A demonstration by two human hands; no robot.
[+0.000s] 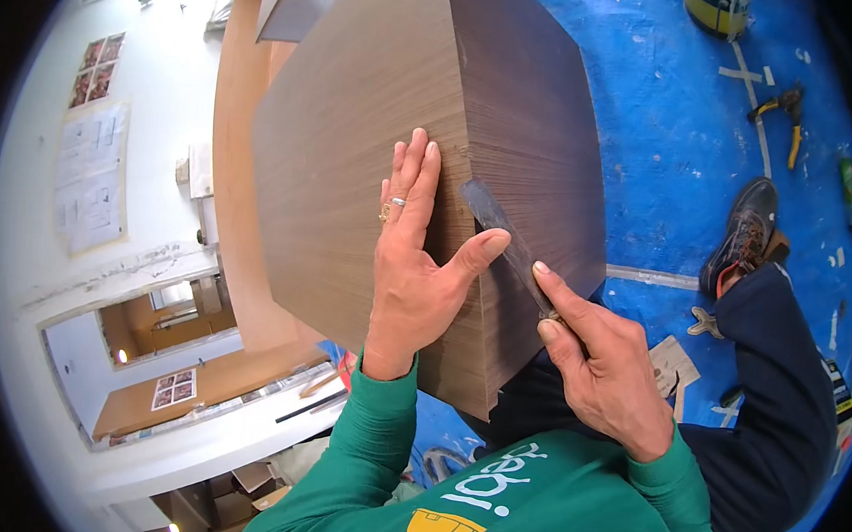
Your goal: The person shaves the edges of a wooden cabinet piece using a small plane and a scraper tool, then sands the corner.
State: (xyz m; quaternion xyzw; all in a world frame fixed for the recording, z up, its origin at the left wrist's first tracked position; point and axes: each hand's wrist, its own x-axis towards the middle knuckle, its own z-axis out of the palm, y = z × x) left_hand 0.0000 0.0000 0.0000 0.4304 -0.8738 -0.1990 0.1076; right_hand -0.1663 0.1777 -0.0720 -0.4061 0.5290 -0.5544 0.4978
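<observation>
A large box-like piece with brown wood-grain faces (358,99) stands in front of me, one long edge running toward my body. My left hand (413,241) lies flat on its left face, fingers stretched away from me and the thumb reaching over the edge. In my right hand (604,357) is a dark flat file (505,236), gripped near its lower end between thumb and fingers. The file lies slanted against the right face, its far tip by the edge, close to my left thumb. The rest of its handle is hidden in my palm.
A blue sheet (664,134) with pale tape strips covers the floor at right. On it are a yellow-handled hammer-like tool (790,117), a green tool (849,192), a bucket (717,12) and a torn board scrap (671,366). My shoe (746,230) rests there. A white wall (30,274) stands left.
</observation>
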